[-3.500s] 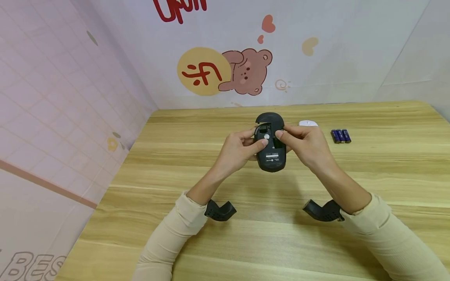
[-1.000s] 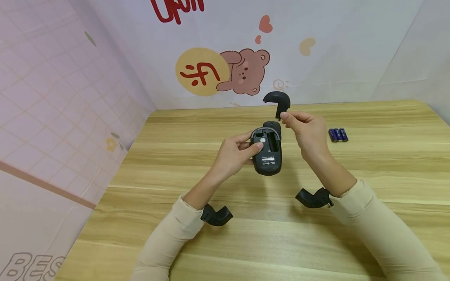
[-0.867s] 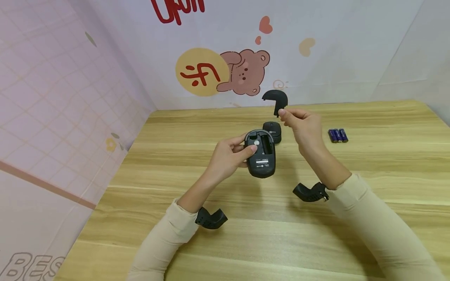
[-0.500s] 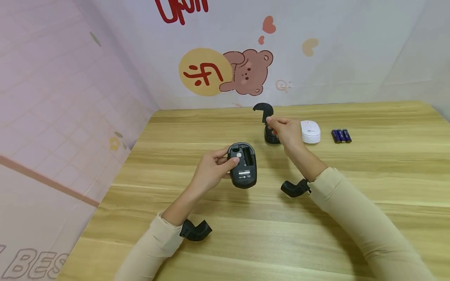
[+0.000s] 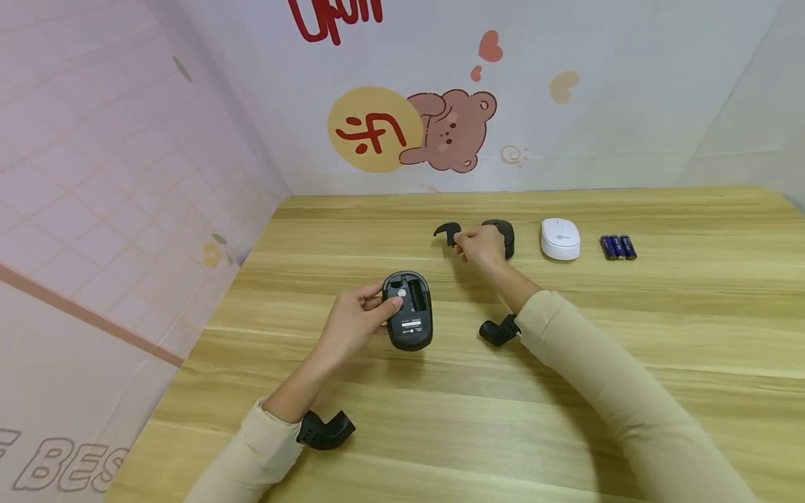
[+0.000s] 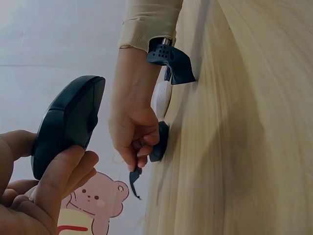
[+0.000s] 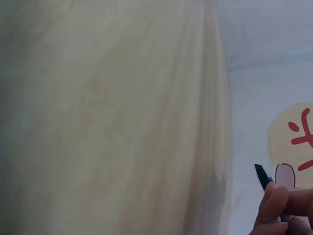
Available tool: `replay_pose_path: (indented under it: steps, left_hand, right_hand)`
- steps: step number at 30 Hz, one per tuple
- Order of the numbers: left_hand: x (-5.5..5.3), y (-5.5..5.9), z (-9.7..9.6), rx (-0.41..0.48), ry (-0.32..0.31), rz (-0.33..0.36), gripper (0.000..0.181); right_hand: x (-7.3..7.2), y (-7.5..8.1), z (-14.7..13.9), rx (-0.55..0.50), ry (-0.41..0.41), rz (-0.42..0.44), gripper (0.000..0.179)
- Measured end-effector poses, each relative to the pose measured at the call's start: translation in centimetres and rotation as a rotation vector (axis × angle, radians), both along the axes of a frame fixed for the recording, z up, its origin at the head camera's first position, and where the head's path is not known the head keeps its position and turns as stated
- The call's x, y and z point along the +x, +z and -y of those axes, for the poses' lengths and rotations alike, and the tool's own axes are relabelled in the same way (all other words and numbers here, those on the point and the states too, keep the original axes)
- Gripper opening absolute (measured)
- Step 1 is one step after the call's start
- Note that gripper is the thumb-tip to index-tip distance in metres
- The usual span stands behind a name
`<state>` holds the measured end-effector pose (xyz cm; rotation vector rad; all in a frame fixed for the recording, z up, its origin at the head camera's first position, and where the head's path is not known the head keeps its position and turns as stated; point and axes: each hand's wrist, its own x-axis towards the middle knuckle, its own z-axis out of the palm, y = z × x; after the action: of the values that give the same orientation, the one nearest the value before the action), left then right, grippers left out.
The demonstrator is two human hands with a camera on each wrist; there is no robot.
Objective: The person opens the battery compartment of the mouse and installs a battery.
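Note:
My left hand [image 5: 360,314] grips a black computer mouse [image 5: 410,332] by its left side, underside facing up, thumb on the round sticker. An uncovered battery slot shows in that underside. Farther back, my right hand [image 5: 481,244] pinches a black curved battery cover [image 5: 449,229] between thumb and fingers. In the left wrist view the cover [image 6: 134,182] hangs from the fingertips above the table; in the right wrist view only one end of the cover [image 7: 261,175] shows past the fingers. Behind the right hand, partly hidden, stands a second black mouse [image 5: 505,230].
A white mouse [image 5: 560,239] stands right of the second black mouse. Three blue batteries [image 5: 618,247] lie side by side farther right. The wooden table [image 5: 440,426] ends at the back against a wall sheet [image 5: 597,140] with a cartoon bear.
The battery cover has come off the mouse in my left hand. My right hand has carried it left and down toward the table, while my left hand has drawn the mouse left and nearer.

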<state>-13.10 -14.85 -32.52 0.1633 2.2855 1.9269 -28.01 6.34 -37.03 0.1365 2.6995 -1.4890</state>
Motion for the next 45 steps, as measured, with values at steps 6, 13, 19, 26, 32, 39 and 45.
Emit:
replay_pose_path:
  steps: [6,13,19,26,32,39,45]
  left_hand:
    - [0.2,-0.2,0.7,-0.006,0.011,0.002,0.044]
    - [0.1,0.1,0.9,-0.015,-0.004,0.001,0.045]
    - [0.1,0.5,0.8,-0.031,-0.005,0.016,0.048]
    - [0.1,0.4,0.8,-0.041,-0.018,0.011,0.047]
    - [0.1,0.6,0.8,-0.034,-0.013,0.009,0.048]
    - [-0.1,0.8,0.9,-0.023,-0.033,-0.006,0.048]
    - [-0.2,0.4,0.7,-0.023,-0.053,-0.016,0.047]
  right_hand:
    - [-0.8,-0.3,0.6,0.103,0.003,0.053,0.026]
    - [-1.0,0.1,0.7,0.271,0.121,0.114,0.036]
    - [-1.1,-0.1,0.8,0.311,0.219,0.153,0.035]
    - [-1.4,-0.3,0.9,0.326,0.254,0.190,0.036]
    - [-1.3,-0.1,0.9,0.307,0.268,0.205,0.034]
    - [-1.3,-0.1,1.0,0.295,0.277,0.213,0.032]
    - [-1.5,-0.5,0.9,0.268,0.278,0.213,0.032]
